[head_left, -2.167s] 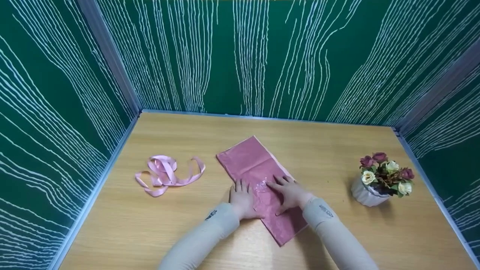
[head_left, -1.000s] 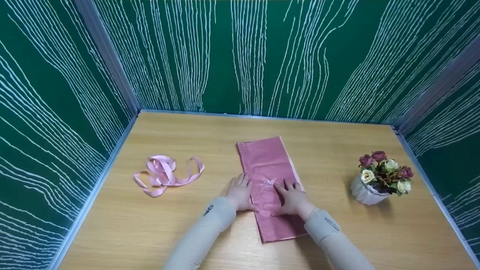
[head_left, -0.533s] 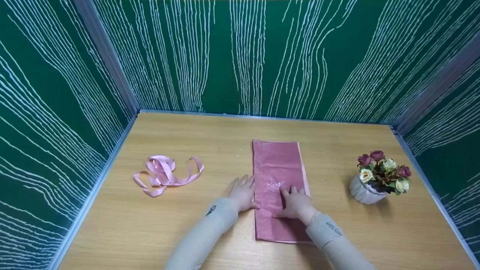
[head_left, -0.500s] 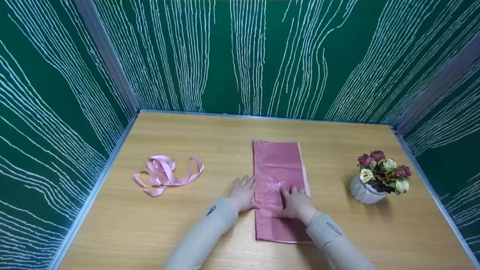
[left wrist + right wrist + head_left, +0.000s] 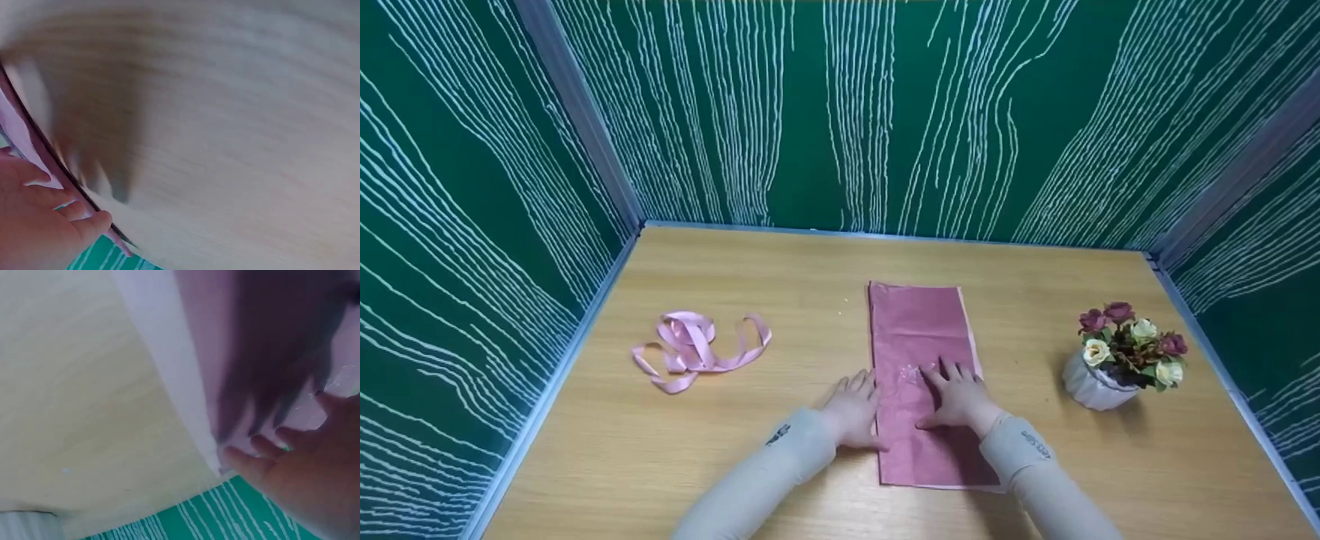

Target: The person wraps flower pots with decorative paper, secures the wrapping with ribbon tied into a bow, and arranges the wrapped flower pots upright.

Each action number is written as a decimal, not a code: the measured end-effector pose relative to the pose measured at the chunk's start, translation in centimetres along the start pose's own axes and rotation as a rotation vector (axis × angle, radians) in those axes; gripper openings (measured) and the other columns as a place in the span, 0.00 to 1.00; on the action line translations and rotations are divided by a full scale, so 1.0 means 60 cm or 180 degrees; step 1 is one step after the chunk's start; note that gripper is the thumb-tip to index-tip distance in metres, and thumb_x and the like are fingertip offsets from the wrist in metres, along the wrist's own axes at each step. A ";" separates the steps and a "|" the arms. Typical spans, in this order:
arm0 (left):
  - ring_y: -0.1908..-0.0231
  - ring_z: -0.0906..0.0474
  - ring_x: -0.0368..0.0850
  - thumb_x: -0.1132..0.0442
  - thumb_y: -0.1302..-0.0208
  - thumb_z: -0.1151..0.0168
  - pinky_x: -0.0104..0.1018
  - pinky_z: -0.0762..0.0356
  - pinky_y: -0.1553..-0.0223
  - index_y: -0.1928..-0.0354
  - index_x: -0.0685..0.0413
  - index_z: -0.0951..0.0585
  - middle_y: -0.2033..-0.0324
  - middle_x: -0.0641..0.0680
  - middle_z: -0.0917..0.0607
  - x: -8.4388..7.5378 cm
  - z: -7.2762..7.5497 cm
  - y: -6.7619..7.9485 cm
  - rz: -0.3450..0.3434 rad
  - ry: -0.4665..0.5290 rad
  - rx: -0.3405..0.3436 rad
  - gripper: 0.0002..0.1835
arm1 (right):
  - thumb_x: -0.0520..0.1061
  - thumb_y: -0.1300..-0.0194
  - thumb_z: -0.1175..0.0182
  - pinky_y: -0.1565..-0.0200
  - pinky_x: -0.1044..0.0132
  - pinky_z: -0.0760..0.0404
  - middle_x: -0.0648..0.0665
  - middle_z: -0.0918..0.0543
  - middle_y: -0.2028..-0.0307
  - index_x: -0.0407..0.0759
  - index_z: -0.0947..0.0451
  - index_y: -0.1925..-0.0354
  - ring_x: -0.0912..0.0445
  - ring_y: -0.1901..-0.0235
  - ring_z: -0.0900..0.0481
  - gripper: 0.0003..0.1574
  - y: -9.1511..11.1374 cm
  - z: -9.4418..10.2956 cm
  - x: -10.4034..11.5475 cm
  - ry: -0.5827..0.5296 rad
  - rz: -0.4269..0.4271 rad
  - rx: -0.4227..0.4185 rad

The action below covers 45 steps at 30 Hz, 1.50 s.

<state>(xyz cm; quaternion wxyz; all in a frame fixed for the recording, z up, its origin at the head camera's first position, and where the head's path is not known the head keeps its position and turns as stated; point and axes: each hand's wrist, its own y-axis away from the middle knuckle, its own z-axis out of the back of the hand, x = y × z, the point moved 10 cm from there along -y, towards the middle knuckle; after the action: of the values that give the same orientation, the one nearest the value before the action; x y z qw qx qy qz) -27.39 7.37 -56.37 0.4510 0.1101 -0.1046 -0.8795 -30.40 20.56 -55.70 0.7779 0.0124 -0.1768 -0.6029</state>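
A folded dusty-pink sheet [image 5: 922, 322] lies lengthwise away from me on the table, with a pale strip along its right edge and a whitish, glittery patch near its middle. My left hand [image 5: 853, 412], fingers spread, is at the sheet's left edge, with the thumb over it. In the left wrist view the fingers [image 5: 93, 225] extend alongside that edge. My right hand [image 5: 960, 397] is over the sheet's right half, fingers spread, their tips beside the glittery patch. The right wrist view shows its fingers [image 5: 247, 461] casting a dark shadow on the pink surface.
A loose tangle of pink satin ribbon [image 5: 697, 345] lies on the wooden table [image 5: 720, 259] at the left. At the right stands a white pot [image 5: 1099, 382] of maroon and cream flowers [image 5: 1132, 341]. Green walls [image 5: 810, 120] with white lines enclose the table's back and sides.
The pink sheet has turned from a slant to nearly straight and shifted right at its far end. Both hands moved with it, and the left now sits slightly lower along its edge.
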 end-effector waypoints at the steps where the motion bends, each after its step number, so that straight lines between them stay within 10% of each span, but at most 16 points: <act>1: 0.27 0.54 0.54 0.29 0.48 0.43 0.49 0.50 0.29 0.28 0.59 0.46 0.27 0.61 0.50 -0.004 -0.001 0.002 -0.0037 -0.0050 -0.0005 0.55 | 0.64 0.59 0.27 0.39 0.30 0.43 0.24 0.47 0.32 0.41 0.43 0.30 0.25 0.36 0.47 0.64 0.000 -0.002 -0.003 -0.0042 0.0002 0.0016; 45: 0.29 0.48 0.52 0.18 0.54 0.54 0.51 0.33 0.39 0.26 0.36 0.49 0.26 0.47 0.50 -0.101 -0.007 -0.059 0.0367 -0.0960 0.0290 0.55 | 0.56 0.65 0.22 0.42 0.32 0.37 0.20 0.44 0.35 0.35 0.38 0.33 0.22 0.38 0.46 0.64 0.050 0.021 -0.098 -0.0326 0.0164 -0.0199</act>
<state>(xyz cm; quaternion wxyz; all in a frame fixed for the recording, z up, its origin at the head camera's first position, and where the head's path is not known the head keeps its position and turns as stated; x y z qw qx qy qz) -26.54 14.31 -57.14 0.4744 -0.0090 -0.2171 -0.8531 -29.21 27.15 -55.33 0.7831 -0.0473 -0.1978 -0.5877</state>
